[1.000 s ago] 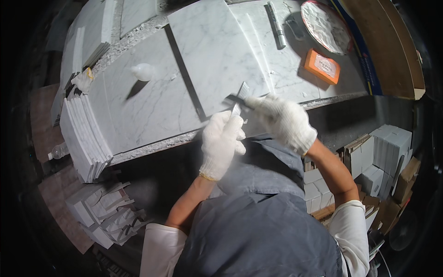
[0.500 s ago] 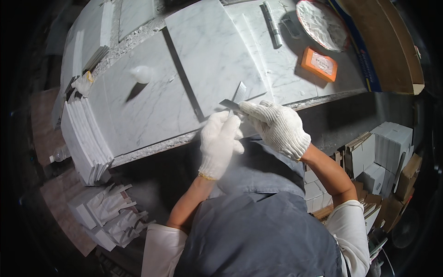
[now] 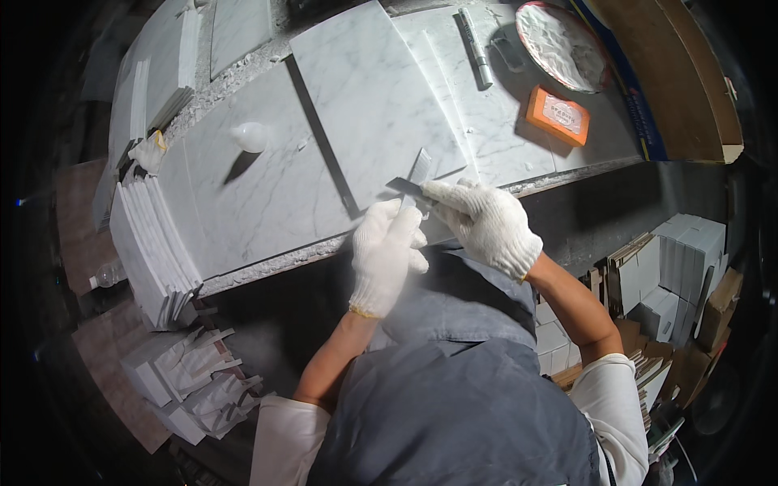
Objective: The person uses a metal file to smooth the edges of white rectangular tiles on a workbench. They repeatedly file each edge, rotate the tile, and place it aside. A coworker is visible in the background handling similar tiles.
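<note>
- Bottle, clear plastic (image 3: 105, 277), lying at the far left, below desk level.
- Crumpled white item with a yellow edge (image 3: 148, 152), material unclear, atop the slabs' left side.
- Stack of thin white-grey stone slabs (image 3: 158, 247), set on edge against one another, left end of the desk (image 3: 275, 266), which has a rough front edge.
- Heap of pale rectangular pieces and strips (image 3: 186, 381), lower left.
- Small rounded white vessel, bulb-like (image 3: 250, 137), on the grey-veined surface, casting a shadow.
- Large rectangular slab, white with grey veining (image 3: 365, 89), flat on the desk, beyond the hands.
- Left hand, in white knitted glove with yellow cuff edge (image 3: 382, 253); grip closed on the lower part of the strip.
- Flat dark-grey tool, blade-like (image 3: 403, 186), crossing in front of the strip.
- Narrow pale flat strip (image 3: 421, 167), tilted upward from the left hand, above the desk's front edge.
- Marker pen, silver-grey and slim (image 3: 476, 50), lying at the rear.
- Right hand, matching white glove (image 3: 492, 228); grip clamped on the tool, thumb and fingers together.
- Orange rectangular block with pale label (image 3: 557, 116), right part of the desk.
- Round red-rimmed dish (image 3: 519, 31), white contents inside, behind the block.
- Long brown cardboard box with blue side (image 3: 685, 81), right end.
- Stacked white cartons (image 3: 689, 251), lower right.
</note>
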